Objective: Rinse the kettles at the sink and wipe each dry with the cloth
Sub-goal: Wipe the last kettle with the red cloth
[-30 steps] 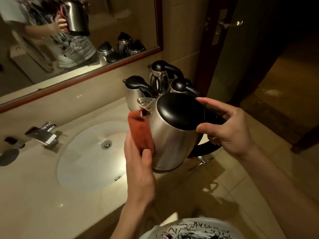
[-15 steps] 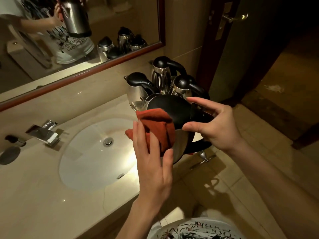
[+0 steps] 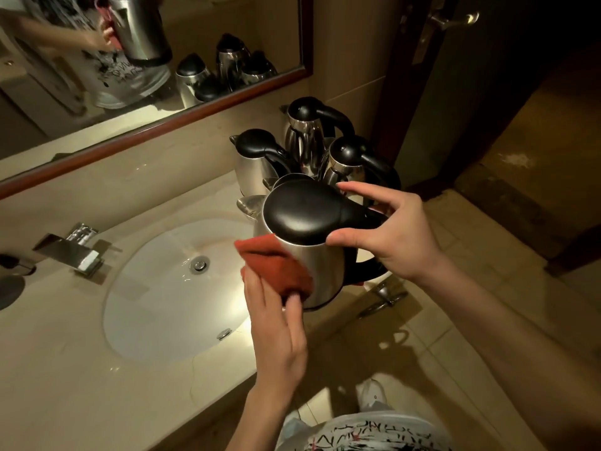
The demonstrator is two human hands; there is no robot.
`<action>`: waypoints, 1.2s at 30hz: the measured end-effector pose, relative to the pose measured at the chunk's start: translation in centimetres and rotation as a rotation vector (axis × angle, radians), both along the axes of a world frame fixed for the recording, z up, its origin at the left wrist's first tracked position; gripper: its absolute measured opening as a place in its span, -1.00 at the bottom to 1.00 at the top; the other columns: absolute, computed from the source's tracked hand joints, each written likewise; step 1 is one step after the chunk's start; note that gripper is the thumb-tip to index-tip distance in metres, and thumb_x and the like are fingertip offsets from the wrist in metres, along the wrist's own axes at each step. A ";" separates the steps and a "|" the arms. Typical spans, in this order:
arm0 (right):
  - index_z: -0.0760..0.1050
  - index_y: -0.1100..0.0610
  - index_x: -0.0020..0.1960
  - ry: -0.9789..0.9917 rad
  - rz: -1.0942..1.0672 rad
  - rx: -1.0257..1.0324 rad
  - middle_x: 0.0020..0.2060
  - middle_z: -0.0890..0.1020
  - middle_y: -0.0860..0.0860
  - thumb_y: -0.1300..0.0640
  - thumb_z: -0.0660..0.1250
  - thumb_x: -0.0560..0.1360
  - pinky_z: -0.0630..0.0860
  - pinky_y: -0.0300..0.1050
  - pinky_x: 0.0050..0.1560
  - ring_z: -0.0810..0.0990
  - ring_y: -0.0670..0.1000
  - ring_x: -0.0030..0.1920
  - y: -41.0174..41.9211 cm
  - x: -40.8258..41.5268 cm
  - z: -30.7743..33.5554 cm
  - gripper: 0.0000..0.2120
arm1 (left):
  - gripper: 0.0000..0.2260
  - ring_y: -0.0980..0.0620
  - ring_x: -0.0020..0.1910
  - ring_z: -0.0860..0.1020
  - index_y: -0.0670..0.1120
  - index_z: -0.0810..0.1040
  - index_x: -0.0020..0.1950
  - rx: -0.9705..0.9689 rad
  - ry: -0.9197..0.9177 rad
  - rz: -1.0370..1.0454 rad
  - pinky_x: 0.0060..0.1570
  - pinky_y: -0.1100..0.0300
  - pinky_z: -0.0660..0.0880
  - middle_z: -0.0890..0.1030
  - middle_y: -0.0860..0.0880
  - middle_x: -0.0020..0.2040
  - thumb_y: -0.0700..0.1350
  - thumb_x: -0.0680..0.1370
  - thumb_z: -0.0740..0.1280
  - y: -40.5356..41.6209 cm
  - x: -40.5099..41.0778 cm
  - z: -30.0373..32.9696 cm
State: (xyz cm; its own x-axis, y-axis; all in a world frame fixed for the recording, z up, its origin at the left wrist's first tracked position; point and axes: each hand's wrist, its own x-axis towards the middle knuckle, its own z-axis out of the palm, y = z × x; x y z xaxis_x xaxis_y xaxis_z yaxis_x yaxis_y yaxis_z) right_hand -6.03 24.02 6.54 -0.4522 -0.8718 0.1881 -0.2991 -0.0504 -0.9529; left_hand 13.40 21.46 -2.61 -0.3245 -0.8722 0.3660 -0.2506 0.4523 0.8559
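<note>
A steel kettle (image 3: 320, 255) with a black lid hangs in the air over the counter's right end. My right hand (image 3: 400, 236) grips its black handle, thumb and forefinger spread along the lid's edge. Against the kettle's left side my left hand (image 3: 276, 333) presses a red-orange cloth (image 3: 276, 268), the fingers flat behind it. Behind stand three more steel kettles with black lids (image 3: 257, 157) (image 3: 307, 131) (image 3: 349, 164), close together by the wall.
The white oval sink (image 3: 156, 304) is set in the beige counter (image 3: 65, 385), with a square chrome tap (image 3: 70, 250) at its back left. A framed mirror (image 3: 162, 125) hangs above. A dark wooden door (image 3: 422, 76) stands at the right, tiled floor below.
The cloth slid from the kettle's spout side up onto the lid, then back down onto the lower left of the body. The kettle has tipped more upright.
</note>
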 end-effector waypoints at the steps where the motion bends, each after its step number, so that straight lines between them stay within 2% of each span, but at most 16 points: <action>1: 0.62 -0.03 0.26 0.009 0.005 0.008 0.15 0.67 -0.17 -0.12 0.65 0.13 0.53 -0.37 0.16 0.62 -0.23 0.23 -0.2 -0.1 0.0 -0.29 | -0.53 -0.01 0.49 0.32 -0.01 0.20 0.59 0.072 0.055 0.008 0.44 0.10 0.31 0.32 -0.03 0.52 -0.02 0.66 0.10 0.0 0.0 -0.2; 3: 0.62 -0.05 0.26 0.023 0.007 0.020 0.13 0.68 -0.17 -0.13 0.65 0.13 0.52 -0.37 0.17 0.62 -0.23 0.22 -0.5 -0.2 -0.1 -0.30 | -0.54 0.04 0.39 0.41 0.04 0.27 0.55 0.241 0.134 0.051 0.38 0.18 0.38 0.43 0.09 0.41 0.11 0.66 0.07 -0.5 0.0 -1.0; 4: 0.63 -0.04 0.26 0.030 0.006 0.024 0.13 0.68 -0.17 -0.12 0.65 0.13 0.52 -0.38 0.17 0.62 -0.24 0.21 -0.6 -0.2 -0.2 -0.29 | -0.52 0.06 0.35 0.45 0.04 0.32 0.52 0.344 0.167 0.076 0.37 0.13 0.40 0.48 0.09 0.36 0.18 0.64 0.05 -0.9 0.2 -1.6; 7: 0.63 -0.02 0.27 0.042 0.026 0.034 0.14 0.68 -0.15 -0.11 0.66 0.14 0.53 -0.36 0.17 0.62 -0.24 0.21 -0.7 -0.3 -0.5 -0.29 | -0.36 -0.13 0.17 0.53 -0.12 0.50 0.30 0.631 0.258 0.129 0.28 -0.17 0.43 0.59 -0.14 0.13 0.36 0.55 0.06 -2.1 0.6 -3.1; 9: 0.62 -0.03 0.26 0.039 0.028 0.039 0.15 0.68 -0.17 -0.10 0.66 0.14 0.55 -0.34 0.18 0.63 -0.23 0.21 -0.8 -0.4 -0.7 -0.29 | -0.47 -0.05 0.02 0.58 -0.05 0.57 0.10 0.731 0.297 0.151 0.16 -0.14 0.47 0.65 -0.07 -0.03 0.36 0.60 0.07 -2.9 0.4 -3.0; 11: 0.62 -0.05 0.26 0.031 0.015 0.045 0.15 0.68 -0.17 -0.13 0.66 0.13 0.57 -0.28 0.21 0.63 -0.21 0.22 -0.8 -0.6 -0.8 -0.29 | -0.60 0.00 0.17 0.60 0.09 0.57 0.21 0.888 0.379 0.168 0.24 -0.03 0.49 0.69 0.03 0.09 0.21 0.70 0.01 -3.8 0.0 -3.3; 12: 0.62 -0.05 0.26 0.032 0.011 0.046 0.15 0.68 -0.17 -0.15 0.65 0.13 0.57 -0.25 0.23 0.63 -0.20 0.23 -0.8 -0.6 -0.9 -0.29 | -0.61 0.00 0.28 0.57 0.08 0.54 0.31 0.999 0.462 0.167 0.30 0.01 0.46 0.67 0.03 0.20 0.15 0.72 -0.02 -4.1 -0.1 -3.4; 14: 0.62 -0.06 0.26 0.035 0.012 0.045 0.16 0.68 -0.16 -0.15 0.65 0.13 0.55 -0.28 0.22 0.62 -0.21 0.23 -0.7 -0.7 -1.1 -0.29 | -0.55 -0.06 0.38 0.52 0.01 0.46 0.46 1.234 0.644 0.149 0.42 -0.04 0.38 0.60 -0.05 0.34 0.15 0.72 -0.03 -4.0 -0.2 -3.9; 17: 0.62 -0.03 0.25 -0.005 0.022 0.038 0.15 0.68 -0.14 -0.09 0.65 0.13 0.55 -0.37 0.12 0.64 -0.23 0.19 -0.6 -0.6 -1.3 -0.30 | -0.48 -0.24 0.35 0.53 -0.05 0.46 0.45 1.522 0.791 0.122 0.40 -0.17 0.38 0.59 -0.18 0.34 0.25 0.67 0.05 -2.3 -0.9 -3.2; 20: 0.61 -0.08 0.25 -0.001 0.027 0.045 0.16 0.68 -0.17 -0.10 0.66 0.12 0.57 -0.34 0.12 0.65 -0.21 0.19 -0.4 -0.9 -1.4 -0.30 | -0.44 -0.41 0.30 0.52 -0.11 0.48 0.39 1.704 0.965 0.093 0.42 -0.30 0.34 0.57 -0.32 0.31 0.30 0.64 0.12 -1.3 -1.8 -2.2; 23: 0.60 -0.09 0.27 -0.014 0.028 0.056 0.19 0.68 -0.15 -0.15 0.66 0.12 0.61 -0.19 0.19 0.66 -0.15 0.21 -0.1 -1.5 -1.7 -0.26 | -0.40 -0.41 0.28 0.53 -0.18 0.48 0.36 1.714 0.970 0.189 0.42 -0.30 0.33 0.59 -0.35 0.26 0.30 0.64 0.10 -1.6 -1.8 -2.7; 26: 0.61 -0.03 0.31 -0.031 0.018 0.069 0.17 0.70 -0.08 -0.17 0.67 0.10 0.63 -0.05 0.22 0.69 -0.08 0.18 0.3 -2.2 -2.1 -0.20 | -0.44 -0.25 0.16 0.65 -0.17 0.50 0.35 1.594 0.918 0.241 0.30 -0.17 0.48 0.67 -0.22 0.19 0.26 0.66 0.09 -3.0 -1.1 -3.2; 28: 0.61 0.02 0.32 -0.046 0.013 0.075 0.13 0.71 -0.07 -0.12 0.68 0.10 0.65 -0.10 0.16 0.72 -0.08 0.12 0.6 -2.9 -2.3 -0.19 | -0.50 -0.13 0.05 0.71 -0.15 0.55 0.31 1.485 0.885 0.255 0.12 -0.10 0.57 0.71 -0.13 0.12 0.22 0.68 0.10 -3.9 -0.9 -3.3; 31: 0.61 0.02 0.29 -0.062 0.005 0.073 0.13 0.71 -0.10 -0.06 0.68 0.10 0.63 -0.22 0.10 0.72 -0.11 0.09 1.0 -3.8 -2.7 -0.23 | -0.47 0.04 0.00 0.71 -0.06 0.74 0.09 1.293 0.754 0.219 0.17 0.03 0.50 0.74 -0.04 0.04 0.18 0.70 0.03 -4.4 -1.5 -3.6; 32: 0.62 0.02 0.28 -0.064 0.002 0.076 0.11 0.72 -0.08 -0.05 0.68 0.11 0.62 -0.24 0.10 0.73 -0.11 0.08 1.1 -4.1 -2.9 -0.24 | -0.45 0.09 0.00 0.70 -0.04 0.74 0.06 1.235 0.680 0.196 0.18 0.07 0.49 0.73 -0.02 0.04 0.18 0.71 0.01 -4.4 -2.0 -3.5; 36: 0.61 -0.07 0.24 -0.064 0.009 0.094 0.01 0.74 -0.09 -0.03 0.68 0.11 0.59 -0.32 0.04 0.73 -0.15 0.02 1.5 -5.4 -3.1 -0.29 | -0.50 0.12 0.14 0.65 -0.03 0.58 0.25 1.099 0.528 0.103 0.12 0.20 0.48 0.72 0.03 0.11 0.19 0.70 -0.07 -3.8 -3.7 -3.4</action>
State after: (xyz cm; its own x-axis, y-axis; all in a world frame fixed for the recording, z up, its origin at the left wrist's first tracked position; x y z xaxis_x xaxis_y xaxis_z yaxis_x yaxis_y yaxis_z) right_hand -11.47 25.49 3.40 -0.4525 -0.8884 0.0768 -0.2378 0.0372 -0.9706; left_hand 9.73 17.71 -6.03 -0.2702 -0.8126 -0.5164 0.2509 -0.5772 0.7771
